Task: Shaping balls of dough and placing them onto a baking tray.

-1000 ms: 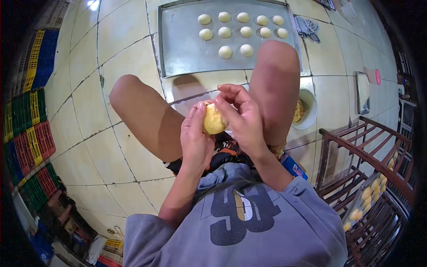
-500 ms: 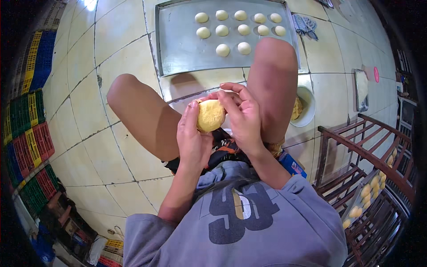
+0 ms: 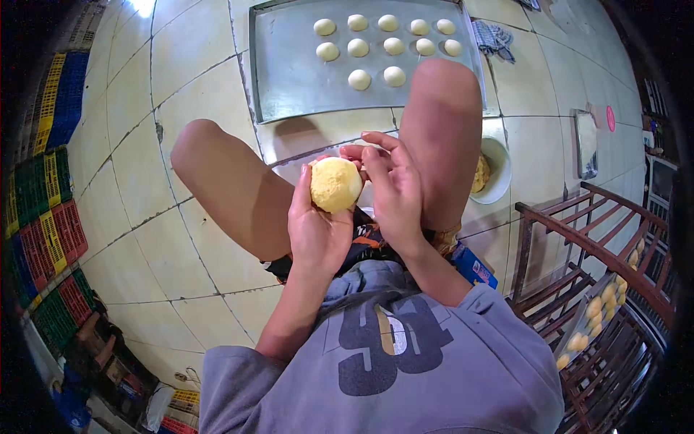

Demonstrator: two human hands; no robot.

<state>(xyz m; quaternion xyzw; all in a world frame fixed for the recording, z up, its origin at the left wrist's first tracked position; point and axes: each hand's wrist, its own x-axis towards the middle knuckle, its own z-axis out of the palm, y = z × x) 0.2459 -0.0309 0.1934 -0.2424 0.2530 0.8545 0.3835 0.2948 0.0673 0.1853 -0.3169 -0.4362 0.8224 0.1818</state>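
A round dough ball (image 3: 335, 185) rests in my left hand (image 3: 318, 235), whose fingers curl around it. Crumbly yellow topping covers most of its upper face, while a smooth pale patch shows on the right side. My right hand (image 3: 397, 192) has its bent fingertips at the ball's far right edge, with the index finger raised and the thumb lifted beside it. The underside of the ball is hidden. Beyond my knees, a metal baking tray (image 3: 289, 79) bears several smooth, pale dough balls (image 3: 359, 79) in rows.
Beside my right knee stands a white bowl (image 3: 500, 177) with yellow crumbly mixture (image 3: 481, 175). A checked cloth (image 3: 494, 40) lies by the tray. At right are a small metal tray (image 3: 587, 145) and a brown rack (image 3: 557, 217) holding buns (image 3: 594, 311). Colourful plastic crates (image 3: 54, 239) line the left.
The dough ball has shifted slightly left and turned in my left hand, showing its pale side. My right thumb has come off its face.
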